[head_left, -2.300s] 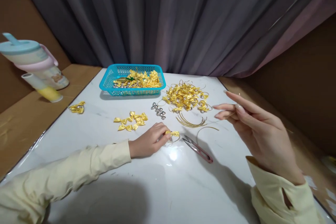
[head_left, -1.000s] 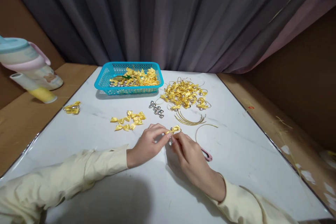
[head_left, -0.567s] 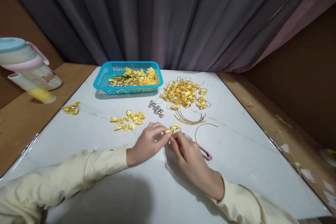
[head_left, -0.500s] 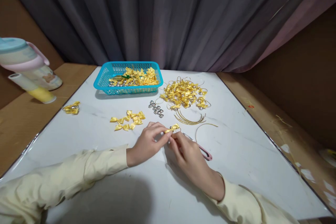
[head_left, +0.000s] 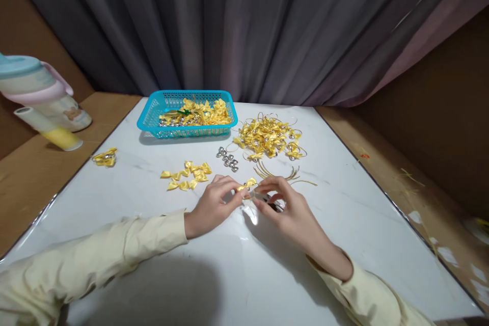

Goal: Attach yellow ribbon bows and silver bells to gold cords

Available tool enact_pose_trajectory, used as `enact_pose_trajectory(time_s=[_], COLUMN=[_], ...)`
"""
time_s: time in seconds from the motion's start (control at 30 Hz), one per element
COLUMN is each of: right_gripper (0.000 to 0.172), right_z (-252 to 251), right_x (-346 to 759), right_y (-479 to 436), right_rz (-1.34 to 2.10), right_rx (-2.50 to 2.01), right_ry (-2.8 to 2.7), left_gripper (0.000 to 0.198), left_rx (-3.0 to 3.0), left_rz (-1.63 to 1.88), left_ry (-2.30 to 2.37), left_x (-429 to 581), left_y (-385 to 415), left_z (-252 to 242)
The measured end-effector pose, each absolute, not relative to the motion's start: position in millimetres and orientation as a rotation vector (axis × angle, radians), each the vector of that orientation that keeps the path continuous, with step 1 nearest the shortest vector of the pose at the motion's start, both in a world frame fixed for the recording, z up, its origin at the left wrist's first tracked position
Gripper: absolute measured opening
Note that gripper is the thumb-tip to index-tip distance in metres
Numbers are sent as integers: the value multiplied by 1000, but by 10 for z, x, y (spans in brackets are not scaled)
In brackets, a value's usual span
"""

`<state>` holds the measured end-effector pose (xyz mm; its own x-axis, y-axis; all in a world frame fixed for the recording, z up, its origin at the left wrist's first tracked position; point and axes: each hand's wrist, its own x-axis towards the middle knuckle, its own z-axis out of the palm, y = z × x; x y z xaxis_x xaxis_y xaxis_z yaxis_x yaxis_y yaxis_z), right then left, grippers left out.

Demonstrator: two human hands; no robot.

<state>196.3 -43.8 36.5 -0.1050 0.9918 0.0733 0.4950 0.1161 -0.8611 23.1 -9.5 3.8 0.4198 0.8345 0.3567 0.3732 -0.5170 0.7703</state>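
My left hand (head_left: 217, 202) pinches a small yellow satin bow (head_left: 250, 183) between thumb and fingertips, with a bit of gold cord at its lower side. Close on its right, my right hand (head_left: 284, 209) has thumb and forefinger apart beside the bow and cord; nothing shows clearly between them. A dark and metallic tool (head_left: 273, 205) lies mostly hidden beneath the right hand. Just beyond the hands are curved gold cords (head_left: 273, 175), a cluster of silver jingle bells (head_left: 228, 159) and several loose yellow bows (head_left: 189, 175).
Behind stands a turquoise basket (head_left: 153, 130) holding bows and bells. A heap of corded bows with bells (head_left: 265, 135) lies right of it. A small bow bundle (head_left: 104, 157) sits at left, near a tumbler (head_left: 46, 91) and a yellow-white roll (head_left: 53, 132). A grey curtain (head_left: 244, 25) hangs behind.
My right hand has spread its thumb and forefinger and shifted slightly right, now covering the pink-handled tool. My left hand still holds the bow, which moved slightly left.
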Motion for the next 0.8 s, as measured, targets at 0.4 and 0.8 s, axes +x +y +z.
enact_pose_trajectory(time_s=[0.4, 0.8], right_gripper=[15, 10], right_z=[398, 341], right_x=[2056, 2059], right_y=[-358, -329], right_rz=[816, 770], right_rx=[-1295, -984], right_ry=[-1815, -2240], left_gripper=[13, 16], left_rx=[2258, 2198], left_rz=[1012, 840], left_ry=[746, 540], left_x=[214, 204], left_y=[-94, -97], left_z=[8, 41])
